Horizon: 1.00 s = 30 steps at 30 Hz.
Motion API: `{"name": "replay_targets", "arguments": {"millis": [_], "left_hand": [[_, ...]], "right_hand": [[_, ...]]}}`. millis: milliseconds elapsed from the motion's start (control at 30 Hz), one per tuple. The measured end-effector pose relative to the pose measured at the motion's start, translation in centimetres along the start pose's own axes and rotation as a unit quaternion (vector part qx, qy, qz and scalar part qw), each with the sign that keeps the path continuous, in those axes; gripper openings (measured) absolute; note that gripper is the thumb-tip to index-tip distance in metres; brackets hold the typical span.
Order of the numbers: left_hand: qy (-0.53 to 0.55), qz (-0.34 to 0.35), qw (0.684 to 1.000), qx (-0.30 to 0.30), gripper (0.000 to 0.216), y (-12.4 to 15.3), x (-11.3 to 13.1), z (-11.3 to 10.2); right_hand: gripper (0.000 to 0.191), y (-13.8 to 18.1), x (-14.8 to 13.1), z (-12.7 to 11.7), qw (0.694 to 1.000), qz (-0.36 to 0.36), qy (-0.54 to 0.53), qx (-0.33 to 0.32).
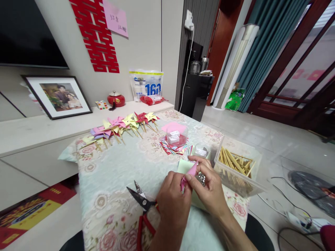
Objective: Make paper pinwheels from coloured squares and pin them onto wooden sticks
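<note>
Between my two hands, above the front of the table, is a folded piece of pink paper (pixel 193 169). My left hand (pixel 175 191) has its fingers closed round the paper's lower end. With thumb and fingers my right hand (pixel 208 179) pinches its right side. Pale green paper (pixel 184 166) lies just behind the hands. Partly hidden by my right hand is a small container of shiny metal bits (pixel 201 179). Scissors with red handles (pixel 142 202) lie with parted blades beside my left wrist, which covers part of a handle.
Several finished paper pinwheels (pixel 123 122) on sticks lie at the table's back left. A clear box (pixel 177 136) sits on patterned paper. At the right stands a plastic bin (pixel 235 181) of wooden sticks, near a small round tub (pixel 201 150). Behind is a ledge with a framed photo (pixel 56 112).
</note>
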<state>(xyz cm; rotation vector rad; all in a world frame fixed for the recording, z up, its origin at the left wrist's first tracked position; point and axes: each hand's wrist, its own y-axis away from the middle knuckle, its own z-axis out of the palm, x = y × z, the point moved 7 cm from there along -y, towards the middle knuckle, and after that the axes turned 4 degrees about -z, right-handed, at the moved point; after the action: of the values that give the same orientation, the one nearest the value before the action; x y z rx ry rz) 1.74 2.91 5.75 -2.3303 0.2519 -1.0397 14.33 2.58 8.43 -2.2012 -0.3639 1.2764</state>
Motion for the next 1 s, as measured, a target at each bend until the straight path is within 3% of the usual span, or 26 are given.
{"name": "replay_targets", "arguments": {"millis": [167,267,300,367,467,533,600,700,767,900,1000], "left_hand": [[0.040,-0.038,0.998,-0.005,0.019,-0.1,-0.4,0.0],[0.113,-0.127,0.985,-0.036,0.015,-0.4,-1.5,0.2],[0.152,-0.177,0.971,-0.055,0.014,-0.4,-2.1,0.5],[0.267,-0.291,0.914,-0.090,0.018,-0.2,-3.4,1.4],[0.499,-0.413,0.756,-0.091,0.022,0.1,-4.3,2.6],[0.608,-0.443,0.656,-0.067,0.024,0.1,-4.5,3.0],[0.662,-0.444,0.601,-0.055,0.027,-0.2,-4.5,3.0],[0.690,-0.431,0.580,-0.037,0.032,-0.4,-4.8,2.9],[0.693,-0.440,0.571,-0.029,0.034,-0.2,-5.1,3.0],[0.700,-0.459,0.547,-0.028,0.034,0.3,-5.2,3.6],[0.702,-0.456,0.547,-0.024,0.035,0.3,-5.1,3.7]], "right_hand": [[0.013,0.1,-0.1,0.1,1.000,-0.005,0.010,0.001],[0.002,0.2,-0.3,-0.1,1.000,-0.014,0.005,0.003],[0.009,0.3,-0.3,-0.4,1.000,-0.019,0.001,0.015],[0.020,0.5,-0.1,-1.1,0.998,-0.021,-0.013,0.051],[0.017,0.7,1.0,-1.6,0.995,0.026,-0.040,0.084],[0.016,0.8,1.9,-0.9,0.994,0.085,-0.055,0.047],[0.019,0.9,2.3,0.6,0.989,0.128,-0.060,-0.039],[0.017,1.4,2.0,3.2,0.971,0.143,-0.056,-0.183],[0.013,1.8,1.7,4.4,0.959,0.138,-0.054,-0.242],[0.017,2.5,2.1,5.4,0.952,0.139,-0.070,-0.265],[0.025,2.7,2.6,5.6,0.951,0.149,-0.086,-0.258]]}}
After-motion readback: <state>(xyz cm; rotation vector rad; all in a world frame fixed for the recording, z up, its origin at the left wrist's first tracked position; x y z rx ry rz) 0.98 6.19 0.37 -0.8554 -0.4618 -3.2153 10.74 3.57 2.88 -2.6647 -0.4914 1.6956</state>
